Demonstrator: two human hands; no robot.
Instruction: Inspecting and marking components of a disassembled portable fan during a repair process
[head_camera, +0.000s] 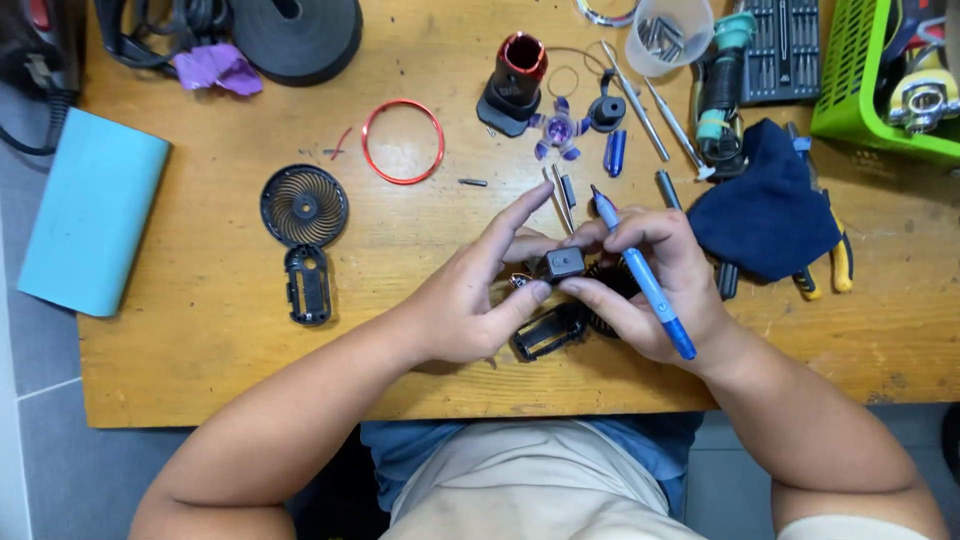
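left hand (470, 300) over front-middle of wooden table (200, 370), thumb and fingers closed around small black square part (565, 263), index finger stretched straight out. right hand (650, 285) pinches same part from other side, blue screwdriver (640, 272) tucked between its fingers, tip pointing away from person. black fan housing (550, 330) lies under both hands, touching table. round black grille (304, 206) and black back cover (308, 285) well apart at left. red ring (402, 141) behind. purple fan blade (560, 130) beside black-red motor body (515, 82). dark blue cloth (765, 215) just right of right hand.
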